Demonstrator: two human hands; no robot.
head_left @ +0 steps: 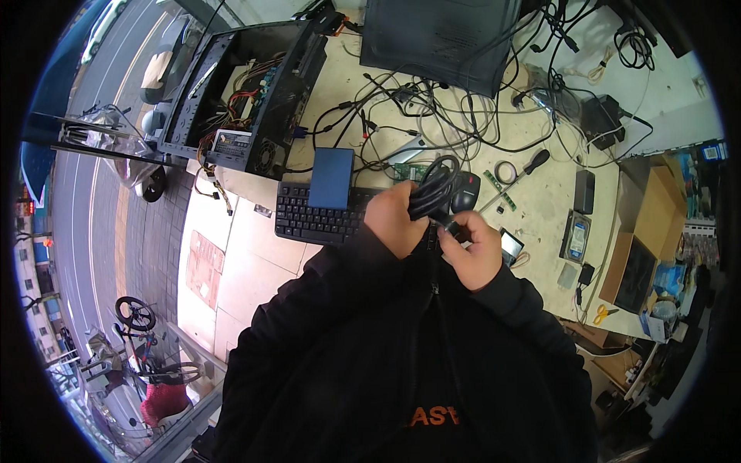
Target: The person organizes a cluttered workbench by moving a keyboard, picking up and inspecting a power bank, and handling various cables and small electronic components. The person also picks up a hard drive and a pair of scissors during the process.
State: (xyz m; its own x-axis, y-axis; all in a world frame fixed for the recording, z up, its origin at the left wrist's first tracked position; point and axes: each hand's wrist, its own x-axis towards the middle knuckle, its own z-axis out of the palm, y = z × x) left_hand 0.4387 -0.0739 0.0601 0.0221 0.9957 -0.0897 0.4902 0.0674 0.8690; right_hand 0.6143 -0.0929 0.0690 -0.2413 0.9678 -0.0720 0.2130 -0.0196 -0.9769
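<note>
A thick black cable, wound into a coil, is gripped in my left hand, whose fingers are closed round it. Close beside it, my right hand pinches a lower part of the same cable near what looks like its plug; the fingers partly hide it. Below the left hand lies a black keyboard with a blue flat box resting across it. Just beyond the right hand sits a black mouse, near a screwdriver and a green circuit strip.
An open computer case with loose wires stands at the far left. Tangled cables spread before a dark panel. To the right are a hard drive, a black adapter, orange scissors and a cardboard box.
</note>
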